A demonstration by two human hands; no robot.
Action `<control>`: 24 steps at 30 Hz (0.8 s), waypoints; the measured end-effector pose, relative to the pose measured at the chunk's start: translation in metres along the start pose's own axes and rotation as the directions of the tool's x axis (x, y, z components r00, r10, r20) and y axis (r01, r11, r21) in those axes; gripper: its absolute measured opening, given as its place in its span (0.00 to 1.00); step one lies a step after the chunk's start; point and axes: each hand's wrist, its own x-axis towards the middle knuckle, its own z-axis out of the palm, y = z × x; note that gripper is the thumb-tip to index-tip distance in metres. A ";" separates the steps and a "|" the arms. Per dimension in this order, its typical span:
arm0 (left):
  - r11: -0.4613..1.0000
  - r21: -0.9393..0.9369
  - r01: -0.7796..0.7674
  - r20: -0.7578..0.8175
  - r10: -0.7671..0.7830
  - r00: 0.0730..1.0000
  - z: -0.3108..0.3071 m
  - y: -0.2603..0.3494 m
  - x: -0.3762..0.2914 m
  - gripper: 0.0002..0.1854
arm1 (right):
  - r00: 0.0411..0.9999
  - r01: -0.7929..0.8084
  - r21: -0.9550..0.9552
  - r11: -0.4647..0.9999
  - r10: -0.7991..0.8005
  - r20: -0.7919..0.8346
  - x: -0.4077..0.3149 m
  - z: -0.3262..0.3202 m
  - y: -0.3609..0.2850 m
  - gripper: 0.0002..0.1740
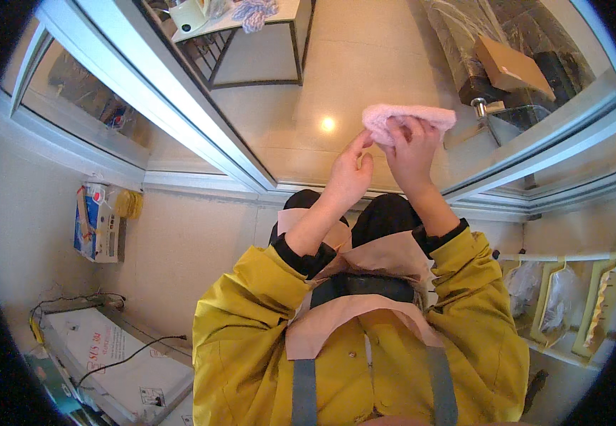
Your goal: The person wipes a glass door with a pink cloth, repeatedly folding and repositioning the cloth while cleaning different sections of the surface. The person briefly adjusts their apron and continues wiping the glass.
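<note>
A pale pink, fluffy cloth (409, 114) is bunched up in my right hand (413, 146), whose fingers press into its near side. The folded top of the cloth stretches out to the right, past my knuckles. My left hand (351, 169) is just left of it. Its forefinger reaches the cloth's lower left edge, and I cannot tell whether it touches. The left thumb stands apart from the fingers with nothing between them. Both hands are in front of a tall opening between metal door frames (180, 101); whether glass fills it is unclear.
A white-topped table (281, 13) with a dark metal frame stands beyond the opening. A cardboard box (513, 69) lies among plastic-wrapped items at the right. A blue and white box (97, 221) sits by the left wall, near a film-covered panel (121, 362) with a black cord. Yellow-framed shelving (553, 298) is on my right.
</note>
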 end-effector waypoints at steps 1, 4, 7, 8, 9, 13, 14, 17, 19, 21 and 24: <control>0.997 0.043 0.056 0.016 -0.057 0.998 0.001 -0.001 -0.001 0.22 | 1.000 0.015 -0.008 1.000 -0.015 0.002 -0.004 0.002 0.000 0.20; 0.982 0.155 0.108 0.009 -0.111 0.994 0.002 -0.008 -0.004 0.18 | 0.997 0.078 -0.034 0.996 -0.079 -0.017 -0.018 0.003 0.002 0.21; 0.966 0.247 0.082 -0.037 -0.076 0.996 0.004 -0.013 -0.008 0.17 | 0.997 0.063 -0.030 0.998 -0.062 0.048 -0.019 -0.007 0.016 0.22; 0.968 0.249 0.036 -0.037 -0.028 0.999 0.006 -0.014 -0.008 0.17 | 0.997 0.007 -0.037 0.999 -0.004 0.075 -0.017 -0.013 0.021 0.19; 0.968 0.250 -0.009 -0.039 0.019 0.999 0.007 -0.014 -0.007 0.17 | 0.996 -0.048 -0.036 0.998 0.051 0.069 -0.013 -0.018 0.026 0.16; 0.975 0.214 -0.062 -0.036 0.071 0.997 0.017 -0.015 0.000 0.20 | 0.991 -0.124 -0.039 0.992 0.125 0.036 -0.014 -0.022 0.038 0.13; 0.976 0.212 -0.054 -0.027 0.062 0.998 0.020 -0.015 0.001 0.20 | 0.996 -0.091 -0.023 0.996 0.091 -0.016 -0.019 -0.020 0.037 0.12; 0.972 0.231 -0.032 0.005 0.031 1.000 0.027 -0.015 0.003 0.20 | 0.997 -0.066 -0.007 0.998 0.066 0.045 -0.039 -0.015 0.037 0.15; 0.969 0.245 -0.037 0.028 0.031 0.999 0.030 -0.014 0.004 0.20 | 1.000 -0.010 0.034 0.999 0.010 -0.010 -0.046 -0.017 0.040 0.21; 0.965 0.259 -0.039 0.056 0.026 0.998 0.033 -0.011 0.006 0.21 | 0.992 -0.106 0.056 0.993 0.102 0.070 -0.042 -0.025 0.050 0.22; 0.934 0.317 -0.163 0.095 0.140 0.986 0.041 -0.004 0.010 0.21 | 0.979 -0.203 0.088 0.975 0.203 0.006 -0.030 -0.043 0.069 0.23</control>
